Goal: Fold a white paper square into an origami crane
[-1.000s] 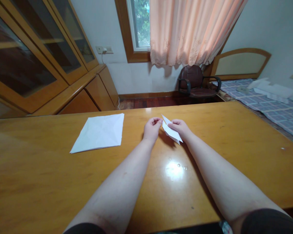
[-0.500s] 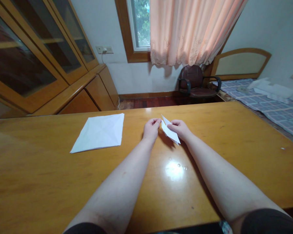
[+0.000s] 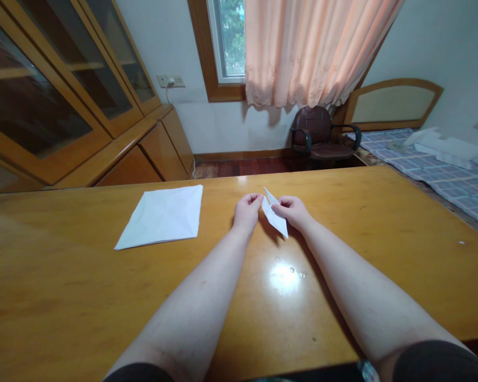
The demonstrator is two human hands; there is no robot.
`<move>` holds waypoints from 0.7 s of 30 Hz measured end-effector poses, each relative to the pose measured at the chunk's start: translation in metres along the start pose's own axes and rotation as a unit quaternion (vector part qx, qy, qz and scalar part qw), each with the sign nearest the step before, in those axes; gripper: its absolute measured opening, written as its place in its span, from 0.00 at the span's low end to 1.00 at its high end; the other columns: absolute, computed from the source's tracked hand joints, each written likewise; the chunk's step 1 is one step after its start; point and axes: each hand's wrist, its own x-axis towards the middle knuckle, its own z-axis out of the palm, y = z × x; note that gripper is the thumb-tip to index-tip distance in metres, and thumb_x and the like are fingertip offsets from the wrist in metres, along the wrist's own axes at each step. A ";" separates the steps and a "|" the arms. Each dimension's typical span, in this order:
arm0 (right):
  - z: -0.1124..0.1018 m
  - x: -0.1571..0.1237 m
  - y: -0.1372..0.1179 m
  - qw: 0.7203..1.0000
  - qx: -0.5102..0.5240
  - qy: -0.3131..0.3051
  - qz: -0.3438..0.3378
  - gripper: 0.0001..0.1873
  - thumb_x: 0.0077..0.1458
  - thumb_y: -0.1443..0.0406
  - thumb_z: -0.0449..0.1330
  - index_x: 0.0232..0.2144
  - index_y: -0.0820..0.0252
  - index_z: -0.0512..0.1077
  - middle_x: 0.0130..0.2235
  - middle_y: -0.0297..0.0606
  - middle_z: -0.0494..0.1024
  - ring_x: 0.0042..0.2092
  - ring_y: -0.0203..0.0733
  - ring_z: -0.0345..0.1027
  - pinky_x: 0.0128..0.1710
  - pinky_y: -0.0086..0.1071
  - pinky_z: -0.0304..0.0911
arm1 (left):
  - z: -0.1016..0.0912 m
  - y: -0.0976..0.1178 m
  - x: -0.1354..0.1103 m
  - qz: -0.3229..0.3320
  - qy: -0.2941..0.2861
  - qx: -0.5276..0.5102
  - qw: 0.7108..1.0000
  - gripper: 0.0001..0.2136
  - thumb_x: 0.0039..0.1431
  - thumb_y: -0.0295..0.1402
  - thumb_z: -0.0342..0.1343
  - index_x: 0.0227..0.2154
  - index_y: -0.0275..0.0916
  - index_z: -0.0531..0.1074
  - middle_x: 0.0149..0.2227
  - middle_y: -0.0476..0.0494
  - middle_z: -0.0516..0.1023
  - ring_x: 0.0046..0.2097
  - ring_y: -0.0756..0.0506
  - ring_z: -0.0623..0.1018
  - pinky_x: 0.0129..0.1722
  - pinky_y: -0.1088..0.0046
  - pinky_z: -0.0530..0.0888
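A small piece of folded white paper (image 3: 275,216) is held just above the wooden table, with two pointed flaps at its far end and one tip toward me. My left hand (image 3: 247,210) pinches the paper's left point between thumb and forefinger. On the other side, my right hand (image 3: 293,211) grips its right edge, the thumb lying on top. The fingers under the paper are hidden. Farther left, a stack of square white paper sheets (image 3: 163,216) with faint creases lies flat on the table.
The glossy wooden table (image 3: 103,297) spans the width of the view. Beyond it stand a brown armchair (image 3: 316,132) and a bed (image 3: 454,175) with a checked cover. A glass-door cabinet (image 3: 63,106) is at the left, and a pink curtain (image 3: 302,53) hangs over the window.
The folded paper has turned slightly; its near tip has shifted left and its layers now lie closer together. Both hands stay nearly in place.
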 end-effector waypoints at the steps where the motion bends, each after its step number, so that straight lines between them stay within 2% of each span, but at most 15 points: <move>1: 0.000 0.000 0.000 1.000 0.000 -0.003 0.000 0.15 0.40 0.56 0.61 0.16 0.60 0.65 0.19 0.31 0.66 0.23 0.33 0.57 0.23 0.28 0.52 | 0.000 0.000 0.000 -0.002 0.002 -0.005 1.000 0.07 0.49 0.35 0.59 0.29 0.36 0.74 0.28 0.48 0.76 0.31 0.50 0.73 0.38 0.72 0.70; 7: -0.001 0.000 0.000 1.000 -0.004 -0.002 -0.018 0.15 0.41 0.56 0.61 0.16 0.61 0.66 0.19 0.31 0.66 0.23 0.33 0.57 0.24 0.28 0.52 | 0.003 0.001 -0.002 -0.038 -0.033 -0.045 0.998 0.12 0.50 0.33 0.58 0.37 0.35 0.75 0.30 0.46 0.78 0.32 0.50 0.74 0.37 0.71 0.70; 12: -0.002 0.001 0.002 1.000 -0.011 0.012 -0.026 0.15 0.41 0.55 0.62 0.16 0.60 0.66 0.19 0.30 0.66 0.24 0.34 0.57 0.25 0.28 0.52 | 0.004 0.000 -0.002 -0.037 -0.040 -0.039 0.998 0.10 0.51 0.35 0.57 0.33 0.36 0.77 0.31 0.45 0.79 0.34 0.49 0.75 0.39 0.72 0.70; 21: -0.002 0.002 0.004 1.000 -0.011 -0.004 -0.020 0.14 0.42 0.56 0.62 0.17 0.60 0.68 0.19 0.31 0.66 0.24 0.34 0.58 0.25 0.28 0.53 | 0.003 0.003 -0.003 -0.023 -0.030 -0.030 0.999 0.10 0.48 0.38 0.60 0.30 0.37 0.76 0.29 0.47 0.78 0.32 0.49 0.74 0.38 0.71 0.71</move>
